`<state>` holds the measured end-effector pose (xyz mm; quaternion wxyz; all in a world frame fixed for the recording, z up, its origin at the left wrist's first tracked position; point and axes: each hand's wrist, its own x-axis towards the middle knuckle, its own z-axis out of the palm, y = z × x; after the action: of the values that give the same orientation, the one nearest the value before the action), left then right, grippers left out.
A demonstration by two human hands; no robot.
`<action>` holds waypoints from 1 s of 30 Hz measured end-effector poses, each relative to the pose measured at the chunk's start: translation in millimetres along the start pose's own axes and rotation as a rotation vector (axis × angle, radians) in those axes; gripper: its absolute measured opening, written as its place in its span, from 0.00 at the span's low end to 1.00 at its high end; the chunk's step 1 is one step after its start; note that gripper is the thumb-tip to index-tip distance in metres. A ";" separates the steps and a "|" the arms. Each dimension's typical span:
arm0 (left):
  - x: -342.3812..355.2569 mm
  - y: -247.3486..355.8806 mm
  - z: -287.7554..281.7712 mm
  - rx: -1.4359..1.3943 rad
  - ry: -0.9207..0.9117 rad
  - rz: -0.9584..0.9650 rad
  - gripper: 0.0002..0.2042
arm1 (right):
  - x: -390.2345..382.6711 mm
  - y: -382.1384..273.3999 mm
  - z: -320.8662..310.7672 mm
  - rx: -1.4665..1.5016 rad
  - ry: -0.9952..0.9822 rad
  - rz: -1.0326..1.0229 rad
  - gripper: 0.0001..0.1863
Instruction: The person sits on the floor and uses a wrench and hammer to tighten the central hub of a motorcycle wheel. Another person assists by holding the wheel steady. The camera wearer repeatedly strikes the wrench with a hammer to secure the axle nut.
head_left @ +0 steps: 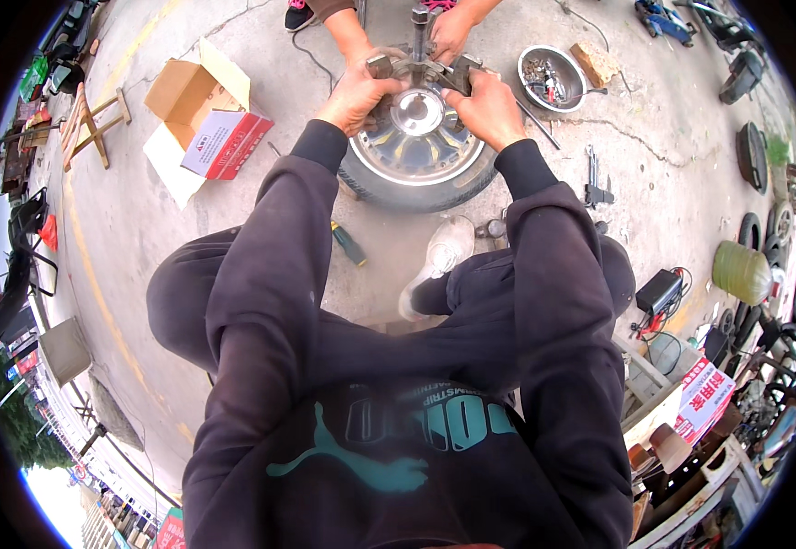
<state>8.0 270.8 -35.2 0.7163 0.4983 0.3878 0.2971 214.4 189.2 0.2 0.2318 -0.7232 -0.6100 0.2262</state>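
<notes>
A wheel with a black tyre [421, 192] and a metal rim lies flat on the ground in front of me. Over its shiny round hub [417, 112] stands a dark metal puller, its central screw [419, 32] upright. My left hand [361, 97] grips the left side of this puller, thumb on top. On the other side, my right hand [490, 106] holds the puller's right arm [461, 71]. A co-worker's hands [451, 33] reach in from the far side around the same tool; their grip is partly hidden.
An opened cardboard box [224, 142] sits at the left. A metal bowl [551, 79] of small parts stands right of the wheel, beside a brick-like block [597, 64]. A screwdriver [349, 245] and an adjustable tool [597, 178] lie nearer. A wooden stool [91, 128] is far left.
</notes>
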 end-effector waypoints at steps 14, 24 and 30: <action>0.3 -17.1 -0.9 -0.131 -0.064 0.010 0.23 | 0.4 29.9 32.6 0.144 0.000 0.039 0.22; -7.9 -26.9 -3.4 -0.198 -0.045 -0.042 0.25 | 3.1 36.4 37.5 0.222 -0.094 -0.003 0.24; -11.9 -27.6 -7.7 -0.219 -0.055 -0.031 0.25 | -3.9 30.5 35.2 0.312 -0.162 0.011 0.28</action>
<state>-3.6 255.9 -59.8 0.7812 0.4191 0.3409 0.3129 216.0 182.9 -46.0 0.2899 -0.6613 -0.5802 0.3768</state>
